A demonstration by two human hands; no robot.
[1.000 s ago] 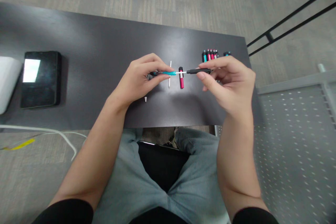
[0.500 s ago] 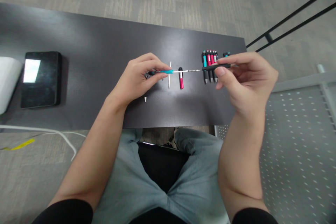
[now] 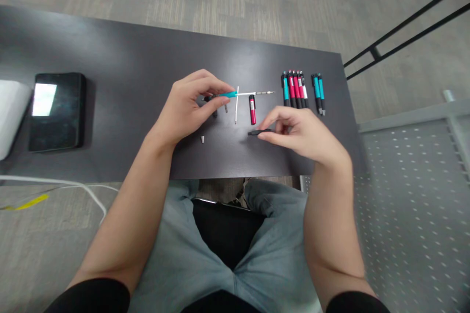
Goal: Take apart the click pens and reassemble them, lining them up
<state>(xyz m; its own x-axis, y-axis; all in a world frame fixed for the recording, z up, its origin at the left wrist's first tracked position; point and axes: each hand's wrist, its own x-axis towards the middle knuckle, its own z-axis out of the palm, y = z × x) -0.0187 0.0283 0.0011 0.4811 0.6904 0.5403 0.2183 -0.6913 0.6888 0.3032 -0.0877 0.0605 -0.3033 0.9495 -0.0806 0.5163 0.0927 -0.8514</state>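
Note:
My left hand [image 3: 196, 102] is closed on a teal pen barrel [image 3: 230, 94], held sideways above the table. From the barrel's right end a white ink refill [image 3: 253, 93] with a metal tip sticks out. My right hand [image 3: 293, 129] pinches a black pen grip [image 3: 257, 132] low over the table. Between the hands lie a loose refill [image 3: 236, 110] and a red pen barrel with a black top [image 3: 252, 110]. A small silver cone tip [image 3: 202, 139] lies below my left hand. Small dark parts [image 3: 215, 113] are partly hidden by the left fingers.
On the right of the dark table [image 3: 128, 58] several teal, red and white pens [image 3: 293, 88] lie in a row, with two teal pens [image 3: 318, 93] beside them. At left are a black box-shaped device [image 3: 57, 112], a white object [image 3: 11, 115] and a white cable [image 3: 73, 181].
My right hand has moved left and down toward the table with the black grip, away from the refill's tip. The left hand has shifted slightly left and up with the barrel.

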